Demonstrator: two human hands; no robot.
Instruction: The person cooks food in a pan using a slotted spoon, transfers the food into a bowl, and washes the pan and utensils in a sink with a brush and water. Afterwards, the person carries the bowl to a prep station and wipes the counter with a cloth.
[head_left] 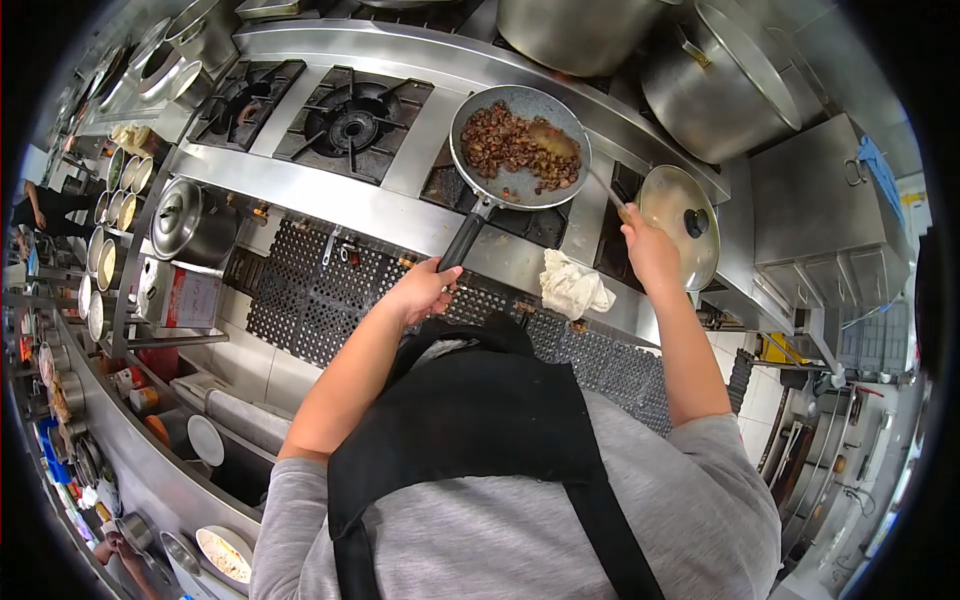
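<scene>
Gripping left hand (427, 290): I saw it around the handle (464, 241) of the frying pan (552, 110), ahead.
Right hand (648, 248): clasped a stirring utensil (606, 188) in diced food (500, 138).
Spill: hard pushing could have flung food out.

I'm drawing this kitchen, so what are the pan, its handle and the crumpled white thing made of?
Pan: probably coated metal; inside speckled grey, rim shiny. Handle: likely plastic, matte black. Crumpled white thing: soft, dull folds suggest cloth, though paper's possible.

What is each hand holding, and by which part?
The left hand grips the frying pan by its black handle; the right hand holds a cooking utensil by its long handle.
</scene>
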